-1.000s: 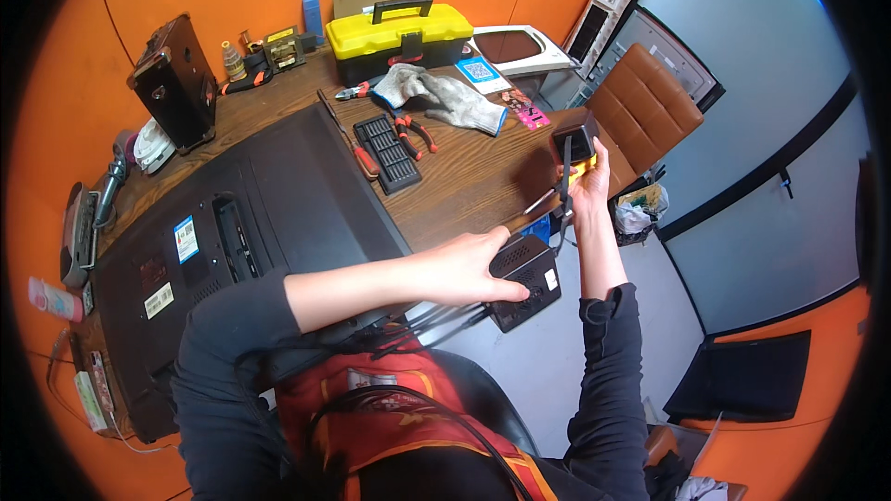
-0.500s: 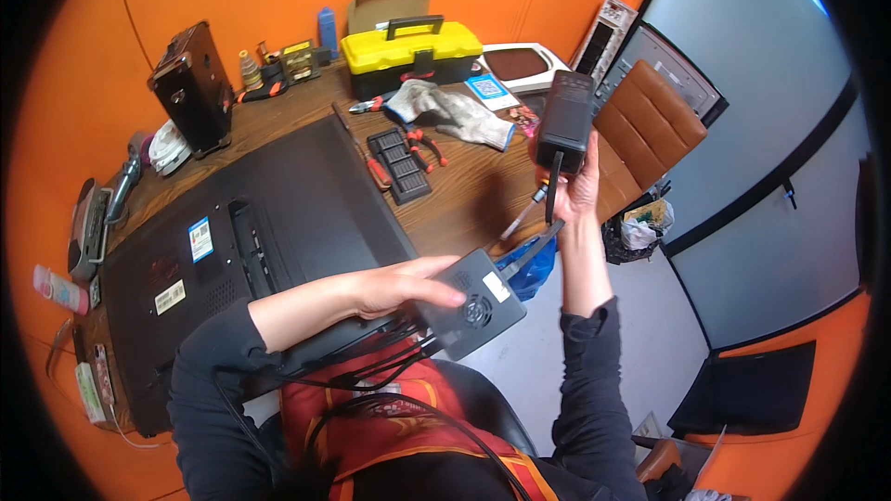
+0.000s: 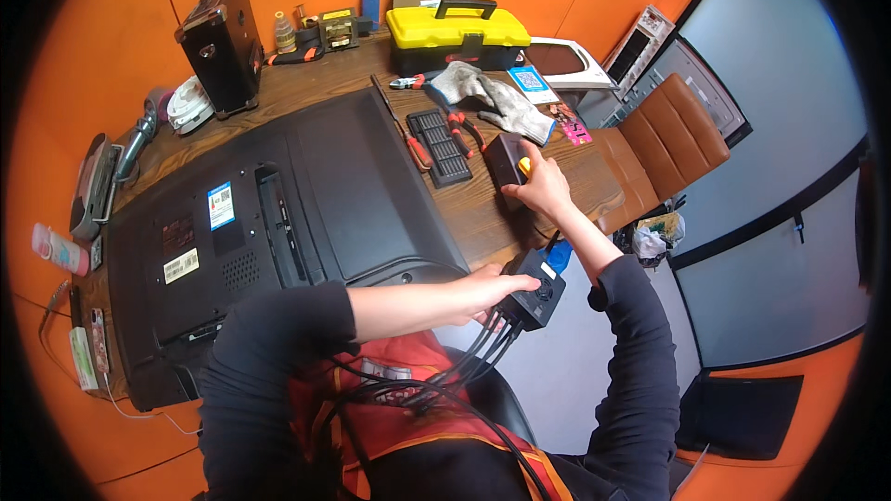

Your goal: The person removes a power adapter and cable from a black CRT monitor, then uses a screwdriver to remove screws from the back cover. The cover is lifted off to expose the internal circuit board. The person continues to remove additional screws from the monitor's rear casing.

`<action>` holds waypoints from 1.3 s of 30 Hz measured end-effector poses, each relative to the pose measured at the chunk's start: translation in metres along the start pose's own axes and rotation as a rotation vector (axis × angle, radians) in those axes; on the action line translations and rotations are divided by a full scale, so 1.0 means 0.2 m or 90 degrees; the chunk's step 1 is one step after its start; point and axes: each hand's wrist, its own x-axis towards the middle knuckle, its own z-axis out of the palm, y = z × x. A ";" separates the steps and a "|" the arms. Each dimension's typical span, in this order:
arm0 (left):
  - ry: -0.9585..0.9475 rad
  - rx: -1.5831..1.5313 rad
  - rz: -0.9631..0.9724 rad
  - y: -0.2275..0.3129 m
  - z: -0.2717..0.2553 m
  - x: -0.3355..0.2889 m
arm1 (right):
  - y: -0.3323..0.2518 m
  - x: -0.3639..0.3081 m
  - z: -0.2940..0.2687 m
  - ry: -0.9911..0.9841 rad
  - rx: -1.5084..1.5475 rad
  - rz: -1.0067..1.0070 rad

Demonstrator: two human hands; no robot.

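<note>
My left hand (image 3: 478,295) grips a small black box (image 3: 548,304) with a round fan grille, its thumb beside the grille. Several black cables (image 3: 487,345) run from the box's lower end down over my red apron. My right hand (image 3: 546,190) is closed on a black power adapter (image 3: 502,156) at the right part of the wooden table. A small yellow piece (image 3: 525,167) shows between the right fingers; the rest of it is hidden. Left of the adapter are a black bit holder (image 3: 439,148), red-handled pliers (image 3: 464,133) and a red-handled screwdriver (image 3: 416,150).
A large black flat-screen panel (image 3: 362,186) lies back side up across the table (image 3: 487,237). Farther back stand a yellow-lidded toolbox (image 3: 459,28), work gloves (image 3: 497,100) and a dark brown case (image 3: 218,46). A brown chair (image 3: 673,134) is at the right.
My right hand has lowered the power adapter from in front of the chair to the table beside the pliers. My left hand has shifted right with the box. The view has shifted too.
</note>
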 end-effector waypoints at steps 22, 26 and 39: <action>0.095 -0.203 -0.010 -0.14 0.12 0.12 | 0.14 0.28 -0.22 0.154 0.378 -0.052; 0.074 -0.274 -0.020 -0.20 0.17 0.12 | -0.09 0.27 -0.34 0.108 0.476 -0.298; 0.112 -0.290 -0.017 -0.26 0.18 0.17 | -0.16 0.00 0.13 0.062 -0.269 -0.629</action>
